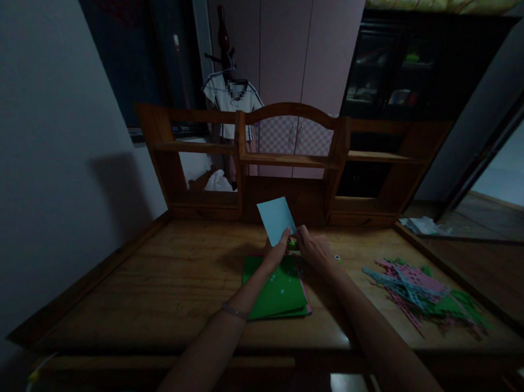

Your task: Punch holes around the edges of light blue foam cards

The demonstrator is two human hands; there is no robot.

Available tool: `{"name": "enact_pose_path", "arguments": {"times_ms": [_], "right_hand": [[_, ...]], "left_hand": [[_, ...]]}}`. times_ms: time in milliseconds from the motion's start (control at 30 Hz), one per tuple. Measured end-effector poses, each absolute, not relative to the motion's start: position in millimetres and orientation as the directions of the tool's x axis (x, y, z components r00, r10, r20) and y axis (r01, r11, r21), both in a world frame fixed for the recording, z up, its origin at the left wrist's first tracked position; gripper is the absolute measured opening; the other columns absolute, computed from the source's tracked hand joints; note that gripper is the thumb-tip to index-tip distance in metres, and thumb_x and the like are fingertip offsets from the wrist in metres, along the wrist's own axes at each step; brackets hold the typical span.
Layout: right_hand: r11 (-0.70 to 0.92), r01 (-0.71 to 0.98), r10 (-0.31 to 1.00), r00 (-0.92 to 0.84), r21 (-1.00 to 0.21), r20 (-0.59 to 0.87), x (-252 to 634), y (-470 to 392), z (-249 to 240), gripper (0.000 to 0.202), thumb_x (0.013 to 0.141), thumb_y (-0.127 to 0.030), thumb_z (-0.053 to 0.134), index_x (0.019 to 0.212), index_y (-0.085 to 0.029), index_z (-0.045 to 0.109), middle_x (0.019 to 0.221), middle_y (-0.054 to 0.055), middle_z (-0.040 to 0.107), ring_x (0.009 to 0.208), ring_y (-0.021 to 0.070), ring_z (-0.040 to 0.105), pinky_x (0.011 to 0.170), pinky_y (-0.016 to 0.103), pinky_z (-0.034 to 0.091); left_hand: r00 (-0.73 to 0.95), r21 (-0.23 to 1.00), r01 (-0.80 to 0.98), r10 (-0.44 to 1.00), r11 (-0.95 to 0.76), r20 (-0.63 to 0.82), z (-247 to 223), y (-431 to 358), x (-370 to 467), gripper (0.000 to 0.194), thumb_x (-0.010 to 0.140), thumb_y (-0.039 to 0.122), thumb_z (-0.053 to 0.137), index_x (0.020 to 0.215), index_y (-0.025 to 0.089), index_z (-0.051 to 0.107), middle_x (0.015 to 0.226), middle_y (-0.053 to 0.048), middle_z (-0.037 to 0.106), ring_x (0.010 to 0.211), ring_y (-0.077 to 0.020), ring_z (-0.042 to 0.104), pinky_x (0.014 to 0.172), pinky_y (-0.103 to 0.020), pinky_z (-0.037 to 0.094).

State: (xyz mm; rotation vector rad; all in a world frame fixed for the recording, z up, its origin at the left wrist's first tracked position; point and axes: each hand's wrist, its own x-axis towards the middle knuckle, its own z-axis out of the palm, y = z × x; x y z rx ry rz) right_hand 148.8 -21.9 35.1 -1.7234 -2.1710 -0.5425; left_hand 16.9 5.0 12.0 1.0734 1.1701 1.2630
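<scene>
A light blue sheet of paper (276, 219) is raised above the desk, its lower right corner pinched in my left hand (279, 249). Close beside it, my right hand (313, 249) has its fingers bent together near the sheet's right edge; what they hold is too small to tell. A small green and yellow object (292, 242) shows between the two hands. Below them a stack of green sheets (277, 292) lies on the desk, with a pink edge showing at its right and small pale bits on top.
Pink, blue and green cut paper strips (421, 293) lie heaped on the right of the wooden desk (170, 284). A wooden shelf (286, 159) stands along the back edge. Small round item (337, 259) lies beside my right wrist.
</scene>
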Motion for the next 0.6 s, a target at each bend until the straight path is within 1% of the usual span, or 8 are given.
{"name": "enact_pose_path", "arguments": {"times_ms": [233,400,500,600], "right_hand": [[0.202,0.974,0.880,-0.226,0.100,0.419,149.8,-20.8,35.1,0.025,0.096,-0.027,0.023,0.110,-0.018,0.041,0.075,0.005,0.067,0.061,0.0188,0.062,0.051,0.027,0.017],[0.200,0.973,0.888,-0.229,0.113,0.399,150.4,-21.4,36.2,0.025,0.095,-0.024,0.024,0.114,-0.019,0.040,0.077,0.005,0.068,0.062,0.0194,0.062,0.052,0.027,0.020],[0.194,0.974,0.891,-0.224,0.116,0.395,149.5,-22.2,37.6,0.026,0.096,-0.025,0.023,0.114,-0.018,0.041,0.078,0.006,0.068,0.062,0.0188,0.062,0.052,0.026,0.021],[0.192,0.976,0.889,-0.217,0.101,0.403,148.2,-22.3,37.9,0.030,0.097,-0.030,0.020,0.114,-0.017,0.041,0.076,0.007,0.068,0.060,0.0180,0.061,0.051,0.026,0.021]], "left_hand": [[-0.086,0.995,-0.099,0.996,0.011,-0.019,5.5,11.2,19.6,0.045,0.067,0.060,0.062,0.067,0.015,0.061,0.052,-0.002,0.057,0.048,-0.0132,0.054,0.047,-0.023,0.041],[-0.081,0.994,-0.103,0.996,0.031,-0.040,6.7,10.5,18.6,0.046,0.067,0.060,0.061,0.068,0.015,0.061,0.053,-0.002,0.057,0.049,-0.0132,0.054,0.049,-0.023,0.042],[-0.069,0.993,-0.112,0.997,0.034,-0.042,10.0,8.2,17.4,0.045,0.067,0.059,0.062,0.068,0.014,0.061,0.052,-0.003,0.057,0.050,-0.0137,0.055,0.049,-0.024,0.042],[-0.062,0.993,-0.112,0.997,0.033,-0.040,12.3,6.7,17.0,0.046,0.067,0.059,0.061,0.068,0.014,0.061,0.053,-0.003,0.057,0.051,-0.0139,0.055,0.050,-0.024,0.042]]}}
